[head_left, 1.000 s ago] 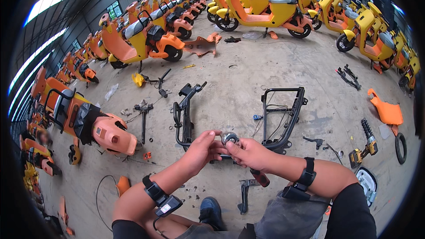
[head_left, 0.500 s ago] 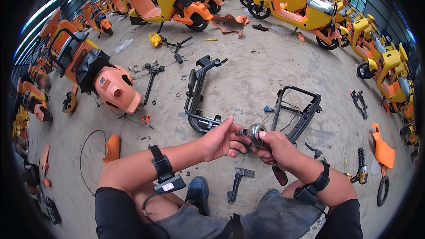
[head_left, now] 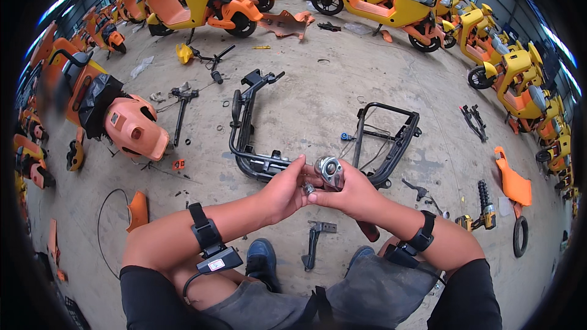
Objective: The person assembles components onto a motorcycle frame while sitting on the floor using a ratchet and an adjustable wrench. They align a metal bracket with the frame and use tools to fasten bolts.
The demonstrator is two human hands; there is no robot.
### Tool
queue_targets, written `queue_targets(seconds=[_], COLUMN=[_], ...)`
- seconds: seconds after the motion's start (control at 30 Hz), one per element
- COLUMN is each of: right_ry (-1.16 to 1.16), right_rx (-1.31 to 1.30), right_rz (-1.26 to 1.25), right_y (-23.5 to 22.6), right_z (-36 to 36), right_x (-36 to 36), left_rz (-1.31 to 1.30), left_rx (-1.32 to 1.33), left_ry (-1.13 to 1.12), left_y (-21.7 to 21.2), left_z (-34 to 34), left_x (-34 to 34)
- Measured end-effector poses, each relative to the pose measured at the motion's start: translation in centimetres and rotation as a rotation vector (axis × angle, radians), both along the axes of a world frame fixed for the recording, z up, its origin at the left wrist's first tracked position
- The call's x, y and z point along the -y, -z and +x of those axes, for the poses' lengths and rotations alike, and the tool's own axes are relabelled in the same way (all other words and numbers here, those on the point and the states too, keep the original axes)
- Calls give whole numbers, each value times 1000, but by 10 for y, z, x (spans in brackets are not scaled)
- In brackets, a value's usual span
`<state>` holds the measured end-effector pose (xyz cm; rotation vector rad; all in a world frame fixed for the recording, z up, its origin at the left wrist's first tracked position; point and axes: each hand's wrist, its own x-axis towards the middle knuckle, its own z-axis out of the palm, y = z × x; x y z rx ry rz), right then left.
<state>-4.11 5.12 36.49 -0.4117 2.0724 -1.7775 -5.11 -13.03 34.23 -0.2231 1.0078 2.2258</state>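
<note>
Head view: hands (head_left: 318, 192) hide metal part's (head_left: 330, 170) underside (mostly).

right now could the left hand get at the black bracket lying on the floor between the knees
Probably yes. The black bracket lies bare on the concrete just below the left hand, nothing over it, but that hand and the right hand are both on the round metal part.

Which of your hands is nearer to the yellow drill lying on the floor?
Right. The right hand holds the round metal part, on the same side as the yellow drill. The left hand is on the far side of that part.
</note>
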Motion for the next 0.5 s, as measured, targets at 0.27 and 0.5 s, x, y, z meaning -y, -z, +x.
queue_targets(seconds=[0.27,0.5], right_ry=[61,172], right_rx=[-465,-572], right_rz=[346,610], right_y=[-14,-120], right_z=[-5,9], right_x=[-6,-85], left_rz=[105,-271], left_rx=[-88,-324], left_ry=[-71,41], left_y=[-32,-65], left_z=[10,6], left_x=[-14,-32])
